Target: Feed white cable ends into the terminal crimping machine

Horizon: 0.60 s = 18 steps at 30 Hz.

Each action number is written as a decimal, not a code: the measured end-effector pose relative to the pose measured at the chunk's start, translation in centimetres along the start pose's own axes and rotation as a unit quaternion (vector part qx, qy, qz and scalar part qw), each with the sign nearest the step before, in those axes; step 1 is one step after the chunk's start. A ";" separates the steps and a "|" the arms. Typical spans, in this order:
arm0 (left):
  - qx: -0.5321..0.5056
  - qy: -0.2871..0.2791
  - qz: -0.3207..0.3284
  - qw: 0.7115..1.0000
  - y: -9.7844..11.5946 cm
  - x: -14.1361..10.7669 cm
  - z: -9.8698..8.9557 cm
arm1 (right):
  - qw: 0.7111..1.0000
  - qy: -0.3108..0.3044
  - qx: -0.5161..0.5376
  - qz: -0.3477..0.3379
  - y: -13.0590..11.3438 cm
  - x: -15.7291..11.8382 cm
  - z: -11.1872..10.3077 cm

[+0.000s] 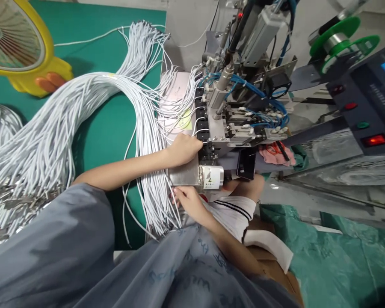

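Observation:
My left hand (185, 149) is closed at the near end of the row of black cable holders (202, 115) on the machine's edge. What its fingers hold is hidden under the hand. Lower down, my right hand (191, 203) has thumb and fingers pinched on a white cable (176, 203) at the right side of the bundle. A thick bundle of white cables (147, 141) passes under my left forearm and hangs toward my lap. Several cables run from it into the holders. A labelled metal cylinder (212, 177) sits between and right of my hands.
The machine (224, 94) with blue air tubes stands right of the green table (96, 128). A yellow fan (35, 47) is at the upper left. A phone (246, 163) lies below the machine. At the right are a control box (365, 107) and a green spool (336, 42).

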State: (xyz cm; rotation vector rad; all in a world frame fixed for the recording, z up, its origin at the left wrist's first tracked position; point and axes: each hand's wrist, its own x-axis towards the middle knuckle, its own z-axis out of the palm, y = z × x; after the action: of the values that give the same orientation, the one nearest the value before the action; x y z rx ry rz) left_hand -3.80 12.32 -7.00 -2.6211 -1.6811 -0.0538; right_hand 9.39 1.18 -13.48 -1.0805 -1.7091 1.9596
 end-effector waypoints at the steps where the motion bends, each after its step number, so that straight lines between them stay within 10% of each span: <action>1: 0.000 -0.001 0.003 1.000 -0.1 0.1 0.0 | 1.000 0.006 0.012 0.008 0.5 0.4 0.5; 9: 0.008 -0.005 -0.009 1.000 0.5 0.1 -0.7 | 0.972 0.103 -0.198 -0.078 -0.5 -0.5 1.4; 18: -0.336 0.056 0.232 0.911 3.8 -1.3 -1.5 | 0.907 0.230 -0.341 -0.093 -4.6 -3.2 -5.5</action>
State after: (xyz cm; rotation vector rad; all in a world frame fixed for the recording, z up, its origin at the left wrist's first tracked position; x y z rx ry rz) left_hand -0.91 9.53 -5.61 -3.3357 -1.0789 -0.8974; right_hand 14.33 3.90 -8.04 -1.3842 -2.1445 0.8758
